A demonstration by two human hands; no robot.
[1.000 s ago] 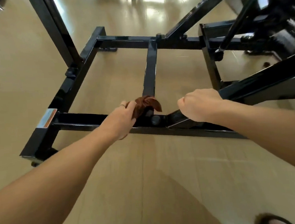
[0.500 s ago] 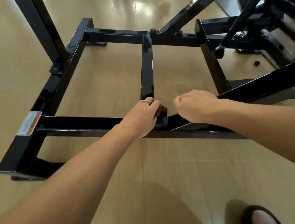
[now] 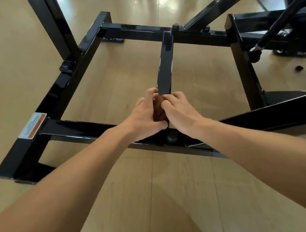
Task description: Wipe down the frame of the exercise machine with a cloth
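At the centre bar's near end, we pinch the brown cloth (image 3: 158, 109) between our left hand (image 3: 145, 116) and right hand (image 3: 180, 113), fingers curled round it. It looks soft and light; bunching it should suit the slick black frame (image 3: 165, 67) running toward twelve o'clock.

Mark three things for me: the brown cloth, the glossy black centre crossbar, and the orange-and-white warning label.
brown cloth (image 3: 158, 109): head view, on the strip showing between the two hands.
glossy black centre crossbar (image 3: 166, 63): head view, on its top face, mid-length.
orange-and-white warning label (image 3: 33, 125): head view, on the sticker's middle, left frame corner.
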